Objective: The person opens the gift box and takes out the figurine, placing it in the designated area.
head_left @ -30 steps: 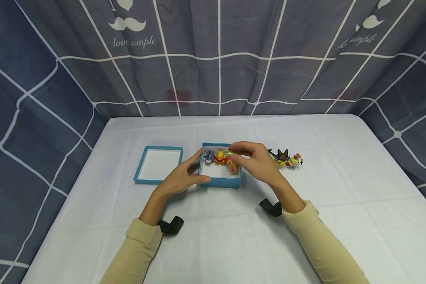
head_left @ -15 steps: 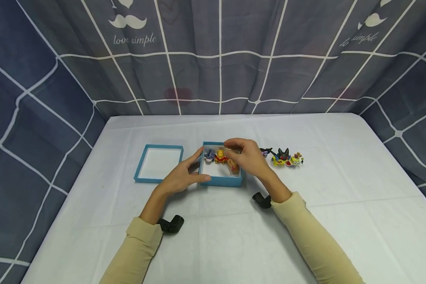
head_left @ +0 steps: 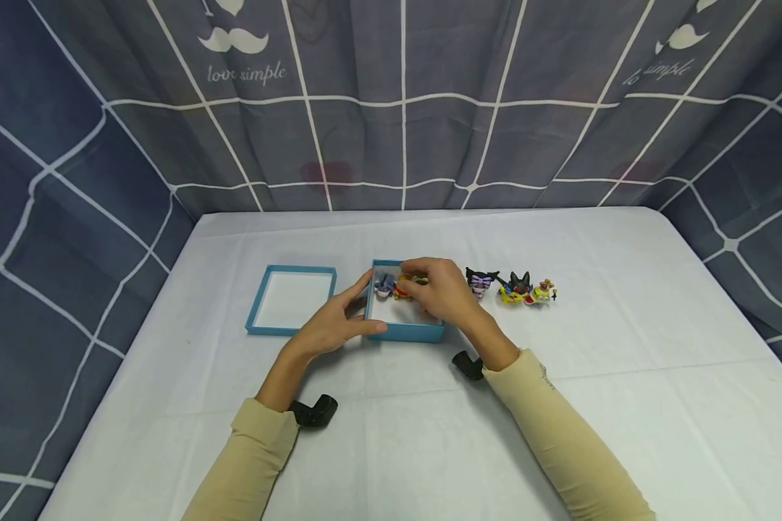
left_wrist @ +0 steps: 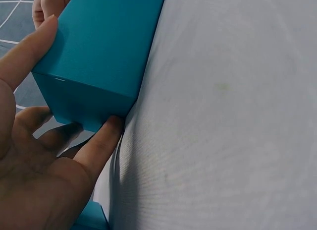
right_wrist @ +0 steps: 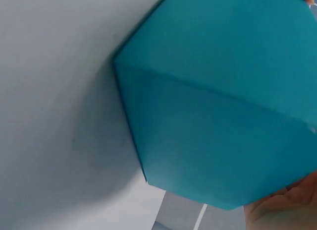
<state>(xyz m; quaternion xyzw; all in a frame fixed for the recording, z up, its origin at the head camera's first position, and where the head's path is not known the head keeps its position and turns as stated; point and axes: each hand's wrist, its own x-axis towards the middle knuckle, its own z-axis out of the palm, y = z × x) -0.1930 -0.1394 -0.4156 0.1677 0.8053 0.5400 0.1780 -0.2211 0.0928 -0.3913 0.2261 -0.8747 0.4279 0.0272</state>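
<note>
In the head view, my left hand (head_left: 332, 322) holds the near left corner of an open blue box (head_left: 406, 333). Its thumb lies on the front rim and its fingers press the left side, as the left wrist view shows on the blue box (left_wrist: 99, 41). My right hand (head_left: 439, 289) reaches over the right rim, thumb and curled fingers around a small red-and-yellow toy figurine (head_left: 399, 291), mostly covered. Left of it in the box lies a grey-blue figurine (head_left: 384, 285). The hand hides the box's right part. Only the blue box (right_wrist: 213, 126) fills the right wrist view; the fingertips' contact is unseen there.
The blue-rimmed lid (head_left: 293, 331) lies left of the box, white inside up. Right of the box stand a black-and-purple figurine (head_left: 481, 282), a black-eared figurine with yellow (head_left: 516, 287) and a yellow-and-red figurine (head_left: 543, 291). A white cloth (head_left: 378, 449) covers the table.
My right hand has moved left, farther over the box, covering the tan figurine and most of the red-and-yellow one. The black-and-purple figurine has come into sight. My left hand stays put.
</note>
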